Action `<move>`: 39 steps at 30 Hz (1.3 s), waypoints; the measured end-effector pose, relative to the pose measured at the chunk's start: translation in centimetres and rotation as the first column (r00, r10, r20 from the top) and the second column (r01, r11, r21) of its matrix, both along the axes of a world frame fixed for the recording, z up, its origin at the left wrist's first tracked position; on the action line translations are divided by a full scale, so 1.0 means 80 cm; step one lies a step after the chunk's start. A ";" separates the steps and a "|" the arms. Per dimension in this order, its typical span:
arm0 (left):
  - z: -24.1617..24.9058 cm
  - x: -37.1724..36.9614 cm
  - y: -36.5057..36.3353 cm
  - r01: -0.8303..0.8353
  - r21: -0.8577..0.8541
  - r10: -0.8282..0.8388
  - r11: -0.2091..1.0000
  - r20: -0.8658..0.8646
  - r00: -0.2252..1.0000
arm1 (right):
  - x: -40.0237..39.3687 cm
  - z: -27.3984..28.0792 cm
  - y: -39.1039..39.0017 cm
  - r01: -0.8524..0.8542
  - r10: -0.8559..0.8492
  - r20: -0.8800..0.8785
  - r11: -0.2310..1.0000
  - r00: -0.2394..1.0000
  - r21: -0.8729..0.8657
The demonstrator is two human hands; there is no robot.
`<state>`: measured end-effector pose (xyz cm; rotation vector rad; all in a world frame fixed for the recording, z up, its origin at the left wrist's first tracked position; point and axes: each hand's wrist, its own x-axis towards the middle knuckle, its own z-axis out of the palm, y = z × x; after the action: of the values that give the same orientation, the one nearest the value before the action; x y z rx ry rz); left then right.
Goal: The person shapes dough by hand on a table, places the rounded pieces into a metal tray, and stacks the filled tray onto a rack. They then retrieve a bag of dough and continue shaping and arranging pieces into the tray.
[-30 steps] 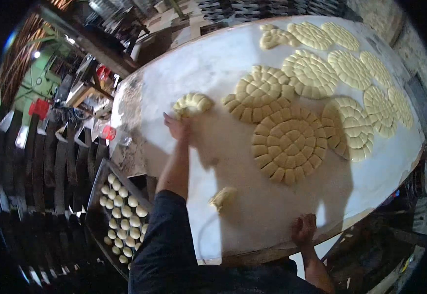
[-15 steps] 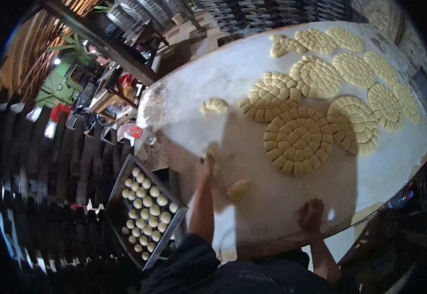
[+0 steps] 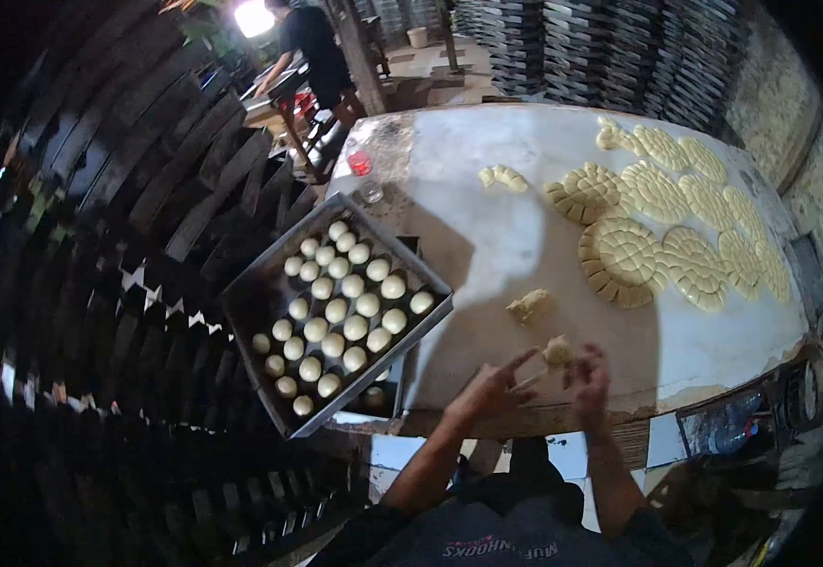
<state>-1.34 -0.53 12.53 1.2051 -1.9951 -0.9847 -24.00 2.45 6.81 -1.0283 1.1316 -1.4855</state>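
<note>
A small lump of dough point(image 3: 558, 352) lies near the table's front edge, between my two hands. My left hand point(image 3: 494, 389) is to its left, index finger stretched toward it and nothing in the grasp. Close on the other side is my right hand point(image 3: 589, 383), fingers apart and fingertips right beside the lump. A rougher piece of dough point(image 3: 531, 305) rests just beyond. To the left, a metal tray point(image 3: 418, 337) holds several round dough balls point(image 3: 336, 310) in loose rows.
Flat rounds of cut dough point(image 3: 622, 250) cover the table's right side, some overlapping. A curved strip of dough pieces point(image 3: 503, 178) lies farther back. A clear jar point(image 3: 371, 191) stands at the left edge. Another person point(image 3: 317, 52) works at a bench behind.
My hands have come together from far apart, the left drawing back and rightward, around a small dough lump. The view has turned left, showing more of the tray and another person.
</note>
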 end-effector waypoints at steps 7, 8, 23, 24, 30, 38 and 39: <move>-0.059 0.001 -0.003 -0.125 0.259 0.152 0.958 -0.088 0.984 | -0.039 -0.031 -0.039 -0.247 0.247 -0.501 0.967 0.830 0.067; -0.047 -0.008 -0.017 -0.086 0.272 0.101 0.959 -0.039 0.994 | -0.014 -0.035 -0.035 -0.386 0.307 -0.592 0.922 0.746 -0.008; 0.014 0.010 -0.029 -0.484 0.094 0.429 0.870 0.339 0.837 | -0.170 -0.021 -0.079 -0.369 0.409 -0.755 0.899 0.512 0.236; -0.016 0.002 -0.016 -0.613 0.207 0.555 0.762 0.280 0.784 | -0.194 -0.043 -0.070 -0.314 0.355 -0.750 0.927 0.557 0.206; -0.206 0.076 0.004 -0.117 -0.339 0.267 0.933 0.437 0.859 | -0.263 -0.093 -0.080 -0.686 0.080 -0.996 0.727 0.041 0.030; -0.076 -0.128 -0.048 -0.305 -0.167 0.342 0.938 0.288 0.894 | -0.092 -0.104 -0.077 -0.583 0.230 -0.919 0.813 0.321 -0.001; -0.085 -0.124 -0.026 -0.313 -0.175 0.353 0.933 0.291 0.889 | -0.110 -0.103 -0.065 -0.591 0.227 -0.919 0.807 0.324 -0.009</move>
<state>-11.29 -2.64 5.72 1.6520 -1.9548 -0.5111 -32.77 -2.74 -1.43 -2.3648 1.1210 -0.6104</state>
